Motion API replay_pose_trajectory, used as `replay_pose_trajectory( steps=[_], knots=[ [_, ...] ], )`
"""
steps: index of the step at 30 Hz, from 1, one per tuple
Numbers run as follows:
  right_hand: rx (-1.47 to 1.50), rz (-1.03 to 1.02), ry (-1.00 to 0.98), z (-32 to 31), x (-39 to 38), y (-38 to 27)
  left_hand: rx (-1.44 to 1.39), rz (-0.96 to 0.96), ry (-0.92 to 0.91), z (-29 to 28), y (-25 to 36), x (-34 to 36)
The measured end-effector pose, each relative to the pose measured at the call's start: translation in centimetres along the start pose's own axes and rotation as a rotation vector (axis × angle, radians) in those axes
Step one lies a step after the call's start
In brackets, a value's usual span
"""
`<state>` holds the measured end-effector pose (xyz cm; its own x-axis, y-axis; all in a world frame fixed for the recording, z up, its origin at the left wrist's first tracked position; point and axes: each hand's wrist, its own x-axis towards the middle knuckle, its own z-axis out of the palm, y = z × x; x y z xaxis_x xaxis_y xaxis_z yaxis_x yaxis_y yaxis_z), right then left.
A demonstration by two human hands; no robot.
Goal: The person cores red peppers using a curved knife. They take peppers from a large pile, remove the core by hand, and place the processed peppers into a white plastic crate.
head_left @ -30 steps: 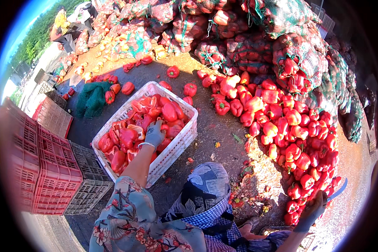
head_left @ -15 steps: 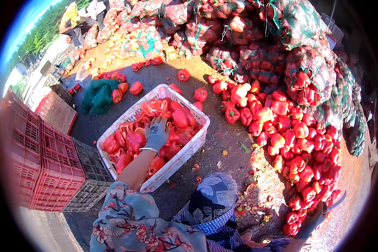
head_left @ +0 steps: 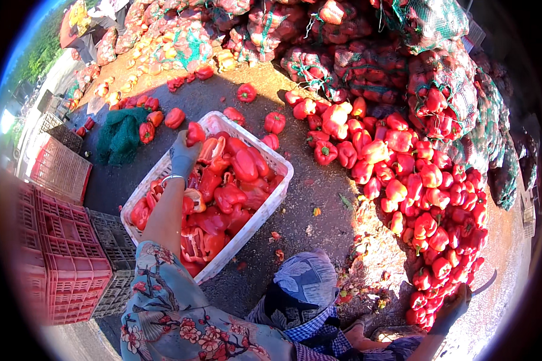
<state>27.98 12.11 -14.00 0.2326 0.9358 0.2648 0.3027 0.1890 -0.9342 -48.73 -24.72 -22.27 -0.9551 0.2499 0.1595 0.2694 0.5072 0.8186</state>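
Observation:
My left hand (head_left: pixel 185 157), in a grey glove, is raised at the far left side of a white plastic crate (head_left: pixel 242 242). Its fingers are closed round a red bell pepper (head_left: pixel 194 133). Red pepper pieces (head_left: pixel 214 222), many split with pale insides showing, fill the crate below. At the lower right, my gloved right hand (head_left: pixel 454 310) grips a knife (head_left: pixel 485 283) with a curved blade pointing outward. The handle is hidden in the fist. Beside that hand lies a large heap of whole red peppers (head_left: pixel 427 198).
Mesh sacks of peppers (head_left: pixel 367 69) are stacked at the back and right. Red crates (head_left: pixel 72 259) and a dark crate (head_left: pixel 115 265) stand at the left. Green netting (head_left: pixel 121 135) and loose peppers lie past the white crate. A person's patterned hat (head_left: pixel 307 280) shows at the bottom. Farther off is another person (head_left: pixel 78 27).
My left hand has moved from the middle of the crate toward its far left rim and now holds a red bell pepper. My right hand keeps the knife in nearly the same place.

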Motion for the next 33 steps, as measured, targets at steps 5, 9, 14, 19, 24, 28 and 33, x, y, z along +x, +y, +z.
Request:
replay_pose_trajectory(
  steps=[5,9,14,19,24,28,33],
  knots=[
    [-0.299,-0.56,-0.018,2.3,0.6,2.5,-0.435,-0.295,-0.02,3.4,0.3,1.1],
    [-0.422,-0.701,0.006,2.7,1.1,3.0,0.581,-0.106,0.053,5.2,1.6,1.0],
    [0.133,0.217,-0.068,6.9,-2.1,-2.3,0.761,0.137,-0.083,7.8,-2.7,0.6],
    [0.143,0.209,0.004,8.4,-3.2,-4.5,0.858,0.075,-0.141,9.5,-2.7,0.0],
    [0.131,0.236,0.041,8.6,-2.8,-5.9,0.857,0.029,-0.182,10.3,-1.9,0.5],
    [0.107,0.072,-0.001,3.8,-2.2,-8.0,0.878,0.014,-0.304,6.3,2.4,0.3],
    [-0.156,0.127,0.273,-10.0,-0.9,-6.5,0.688,0.288,-0.063,-1.3,-9.7,-3.2]
  ],
)
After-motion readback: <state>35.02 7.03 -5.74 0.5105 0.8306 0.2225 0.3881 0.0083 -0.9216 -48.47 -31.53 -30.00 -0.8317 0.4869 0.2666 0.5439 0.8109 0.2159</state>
